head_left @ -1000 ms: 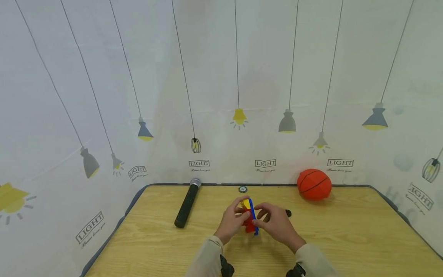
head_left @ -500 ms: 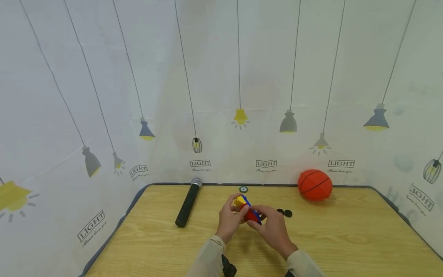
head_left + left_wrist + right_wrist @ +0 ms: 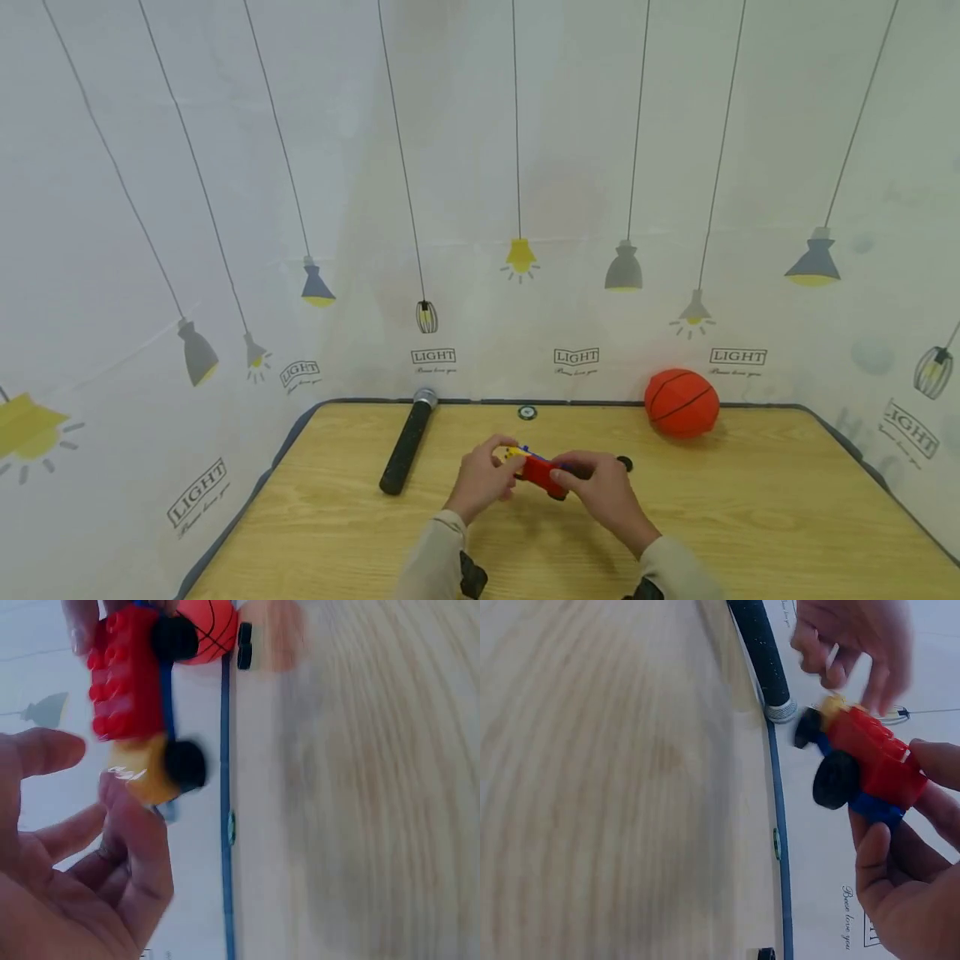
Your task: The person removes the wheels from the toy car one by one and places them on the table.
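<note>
The toy car (image 3: pixel 542 472), a small build of red, yellow and blue bricks with black wheels, has swung round in the last second: a second ago it stood on end between the hands, its blue strip upright; half a second ago it was tilted; now it lies level, held above the worktop (image 3: pixel 750 517) and near its middle. The right hand (image 3: pixel 604 493) has the grip on it, thumb and fingers curled round the red and blue end, as the right wrist view shows plainly. The left hand (image 3: pixel 477 483) has loosened; in the left wrist view its fingers (image 3: pixel 127 847) are spread and only lightly curled beside the yellow end, touching it at most with a fingertip, so its grip is slack and holds nothing. I judge that the car has passed from a two-handed hold to the right hand alone, with its wheels turned towards the board. Two loose black wheels (image 3: pixel 244 645) lie on the worktop near the orange ball (image 3: pixel 681 403), which rests at the back edge; in the head view only one of them shows beyond the right hand. The black microphone (image 3: pixel 407 446) lies to the left, well apart, and has not moved.
</note>
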Available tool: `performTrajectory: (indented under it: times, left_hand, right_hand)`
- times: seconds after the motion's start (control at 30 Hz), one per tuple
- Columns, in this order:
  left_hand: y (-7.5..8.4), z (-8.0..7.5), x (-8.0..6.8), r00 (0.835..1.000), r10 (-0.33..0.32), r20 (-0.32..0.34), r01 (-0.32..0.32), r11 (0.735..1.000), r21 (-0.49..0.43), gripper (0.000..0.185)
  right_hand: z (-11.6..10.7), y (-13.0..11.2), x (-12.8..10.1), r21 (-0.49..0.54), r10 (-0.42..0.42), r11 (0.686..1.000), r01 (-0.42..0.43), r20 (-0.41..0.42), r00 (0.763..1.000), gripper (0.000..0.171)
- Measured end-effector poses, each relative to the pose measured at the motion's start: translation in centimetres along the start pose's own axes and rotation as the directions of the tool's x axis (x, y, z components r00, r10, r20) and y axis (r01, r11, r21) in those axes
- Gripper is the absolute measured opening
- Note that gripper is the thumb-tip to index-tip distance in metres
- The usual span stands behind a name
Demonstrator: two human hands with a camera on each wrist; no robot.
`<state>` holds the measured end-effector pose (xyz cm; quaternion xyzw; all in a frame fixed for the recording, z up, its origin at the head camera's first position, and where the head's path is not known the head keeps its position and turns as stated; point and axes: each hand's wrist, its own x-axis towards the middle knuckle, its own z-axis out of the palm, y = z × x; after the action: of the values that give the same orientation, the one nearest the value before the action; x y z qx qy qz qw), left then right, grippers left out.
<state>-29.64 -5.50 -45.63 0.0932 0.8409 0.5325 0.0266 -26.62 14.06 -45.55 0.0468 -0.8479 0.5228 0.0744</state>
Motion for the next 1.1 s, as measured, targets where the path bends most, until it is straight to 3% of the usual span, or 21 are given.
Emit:
performTrajectory:
  times: [0.1,0.17,0.3,0.37,0.47,0.63,0.87,1.1]
  left_hand:
    - [0.0,-0.4,0.0,0.999,0.035,0.001,-0.035,0.983,0.18,0.025]
    - [-0.1,-0.5,0.1,0.996,0.077,0.044,-0.085,0.973,0.214,0.025]
    - [0.0,-0.3,0.2,0.963,0.133,0.233,-0.16,0.982,0.102,0.039]
    - [0.1,-0.1,0.3,0.941,0.139,0.309,-0.162,0.985,0.05,0.045]
    - [0.4,0.2,0.1,0.927,0.117,0.356,-0.12,0.993,-0.013,0.052]
    - [0.8,0.5,-0.2,0.928,0.088,0.361,-0.071,0.996,-0.058,0.06]
    - [0.6,1.0,-0.3,0.929,0.118,0.35,-0.063,0.984,-0.165,0.054]
    - [0.3,1.2,-0.4,0.942,0.181,0.284,-0.122,0.97,-0.212,0.05]
  right_hand:
    - [-1.1,0.0,0.6,0.025,0.052,0.998,-0.055,0.095,0.994,0.017]
    - [-1.8,-0.1,1.0,0.018,0.059,0.998,-0.062,0.157,0.986,0.022]
    - [-3.0,-0.6,2.0,0.014,0.026,0.999,-0.031,0.291,0.956,0.031]
    - [-3.5,-0.9,2.4,0.021,0.011,1.0,-0.019,0.346,0.938,0.033]
    - [-3.9,-1.3,2.9,0.024,0.006,1.0,-0.017,0.387,0.922,0.033]
    - [-4.0,-1.7,3.1,0.032,0.012,0.999,-0.028,0.401,0.916,0.035]
    - [-4.0,-1.6,2.9,0.039,0.042,0.998,-0.059,0.35,0.936,0.038]
    - [-4.0,-1.0,2.5,0.067,0.018,0.997,-0.042,0.324,0.946,0.045]
